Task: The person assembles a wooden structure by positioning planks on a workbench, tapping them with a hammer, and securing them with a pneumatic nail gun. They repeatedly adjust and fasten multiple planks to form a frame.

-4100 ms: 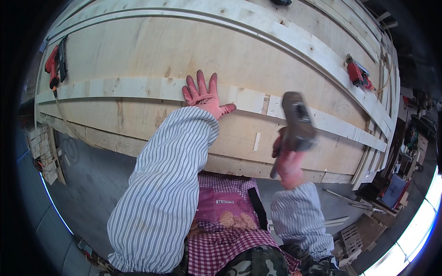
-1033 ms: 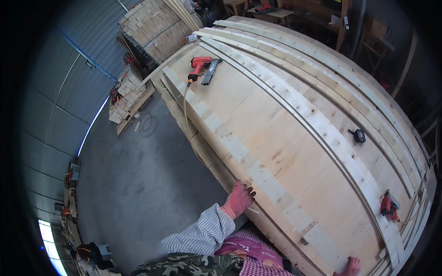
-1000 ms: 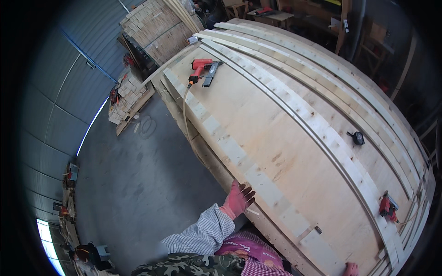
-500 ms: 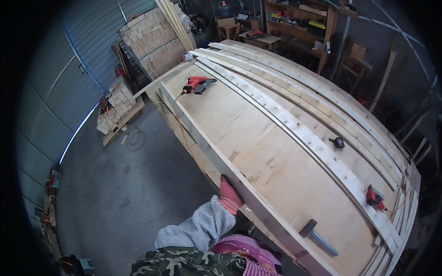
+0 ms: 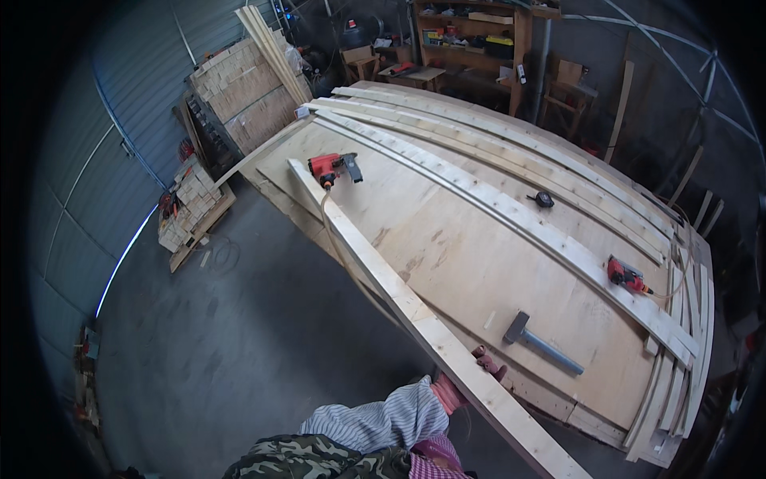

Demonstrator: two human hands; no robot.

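My left hand (image 5: 487,364), in a dark pinkish glove, comes under a long wooden beam (image 5: 389,286) with its fingers curled round the far side. The beam runs from the far left of a plywood panel (image 5: 463,239) to the lower edge of the picture, its near part standing out past the panel's edge. Beside the beam's far end lies a red and black nail gun (image 5: 325,168) with a hose. A hammer (image 5: 546,351) with a grey-blue handle rests on the panel right of my hand. My right hand is out of view.
Long wooden strips (image 5: 495,203) lie along the panel. A tape measure (image 5: 543,199) and a second red nail gun (image 5: 626,275) rest to the right. Stacked wood blocks (image 5: 247,100) stand at the far left, near a shelf unit (image 5: 471,57) at the back.
The beam has been turned over and shifted, so its pale broad face now shows. My left hand has moved right along it, its fingers now visible on the far side. The view has shifted too.
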